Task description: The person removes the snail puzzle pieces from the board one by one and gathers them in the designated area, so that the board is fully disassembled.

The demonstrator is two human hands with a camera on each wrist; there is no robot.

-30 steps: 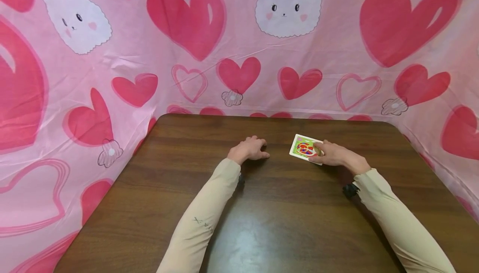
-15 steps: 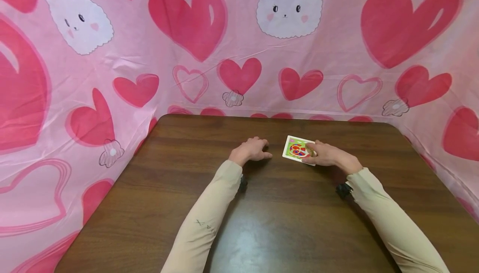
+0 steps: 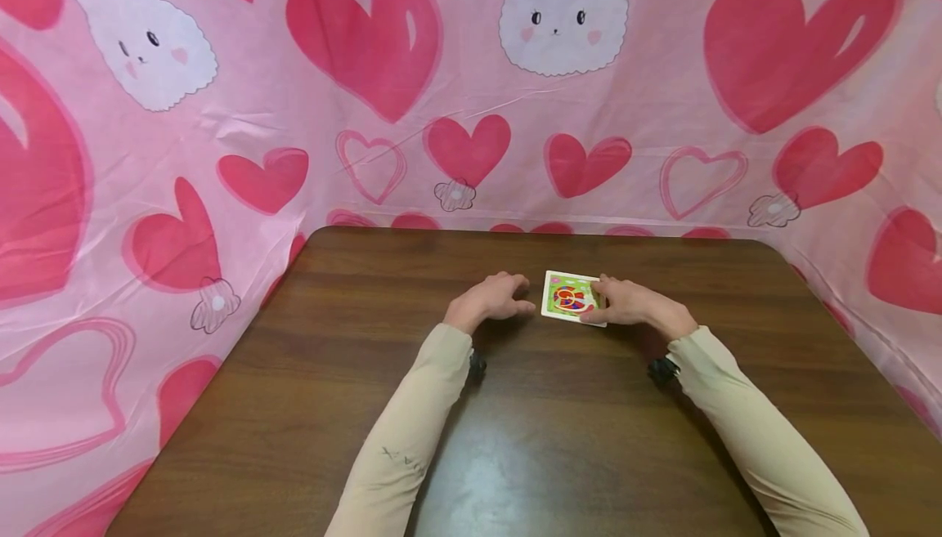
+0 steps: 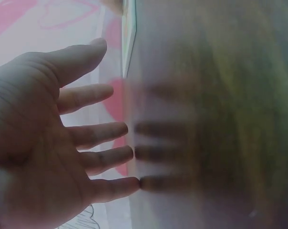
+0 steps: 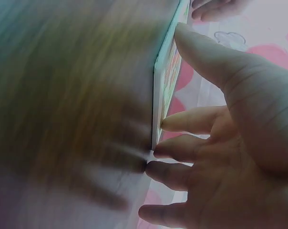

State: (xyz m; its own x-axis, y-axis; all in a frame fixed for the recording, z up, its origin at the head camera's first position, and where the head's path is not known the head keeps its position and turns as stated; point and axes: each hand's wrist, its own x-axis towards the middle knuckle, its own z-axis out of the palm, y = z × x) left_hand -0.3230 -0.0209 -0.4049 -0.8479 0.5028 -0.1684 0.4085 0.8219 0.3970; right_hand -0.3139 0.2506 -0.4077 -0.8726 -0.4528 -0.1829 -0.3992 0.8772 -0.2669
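Note:
A small square picture board (image 3: 567,297) lies flat on the brown wooden table (image 3: 353,341). It has a white rim and a red, blue and yellow figure on green. My right hand (image 3: 631,303) is at its right side, thumb and index fingertips touching the top face, the other fingers spread beyond the edge. In the right wrist view the board (image 5: 167,78) shows edge-on, with the thumb (image 5: 201,52) resting on it. Just left of the board, my left hand (image 3: 489,300) rests on the table with fingers spread, holding nothing and apart from the board.
A pink cloth backdrop (image 3: 383,177) with hearts and rabbits hangs behind the table and along both sides. Dark wrist cameras, one on the left wrist (image 3: 477,367) and one on the right wrist (image 3: 662,370), sit under the cuffs of the cream sleeves.
The right hand has slid the picture board leftward over the table, bringing it close to the left hand. My left hand has stayed almost still.

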